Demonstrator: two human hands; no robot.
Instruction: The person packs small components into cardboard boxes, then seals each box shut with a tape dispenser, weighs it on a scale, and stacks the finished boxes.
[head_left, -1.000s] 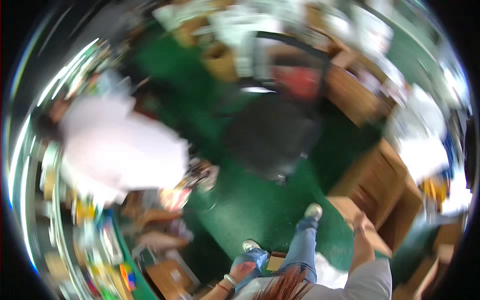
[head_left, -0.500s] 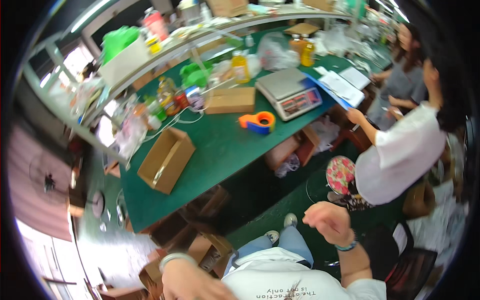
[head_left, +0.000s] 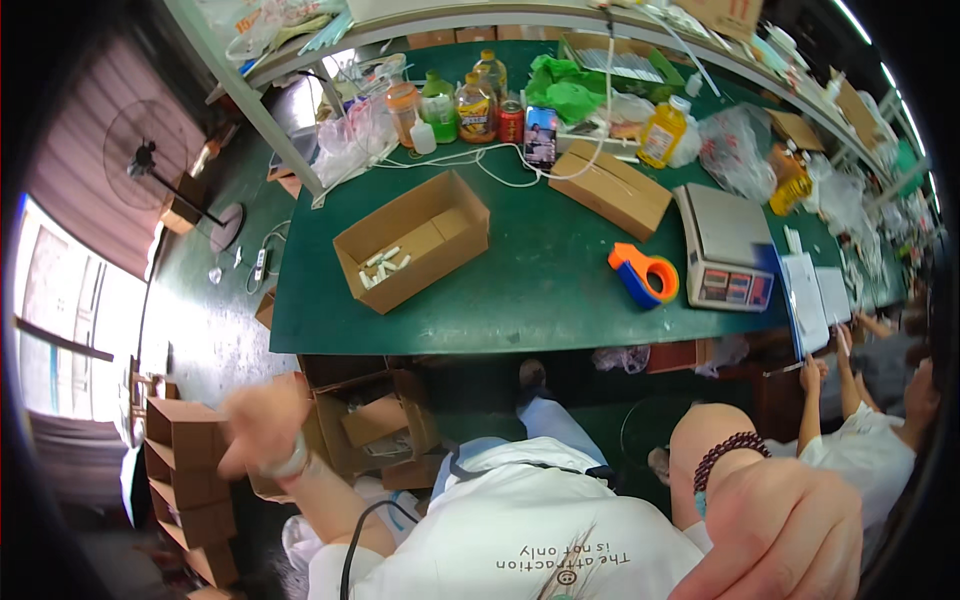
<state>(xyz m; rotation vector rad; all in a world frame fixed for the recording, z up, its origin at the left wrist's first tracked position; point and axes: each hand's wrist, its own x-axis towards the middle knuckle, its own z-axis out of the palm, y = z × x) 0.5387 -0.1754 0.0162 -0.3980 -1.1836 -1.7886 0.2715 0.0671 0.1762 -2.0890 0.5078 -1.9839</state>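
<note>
My left hand (head_left: 265, 420), smeared by motion, hangs in front of the table's near left corner, above some cartons; its fingers are not clear. Close to the camera at the lower right, my right hand (head_left: 780, 530) has its fingers curled together. Whatever it may hold is hidden. Neither hand touches the table. An open cardboard box (head_left: 425, 247) on the green table (head_left: 530, 305) holds several small white cylindrical pieces (head_left: 384, 265). Toward the right lie an orange and blue tape dispenser (head_left: 645, 277), a closed carton (head_left: 610, 190) and a weighing scale (head_left: 725, 245).
Bottles (head_left: 477, 105), a phone (head_left: 540, 137) with a white cable and a yellow bottle (head_left: 663, 132) stand along the back. A stack of open cartons (head_left: 190, 440) rises at left, near a standing fan (head_left: 145, 155). Co-workers (head_left: 850, 440) are at the right beside papers (head_left: 805, 290).
The view has turned to the right, bringing the box's contents into sight. My left hand has swung out leftward, and my right hand has come up close to the camera.
</note>
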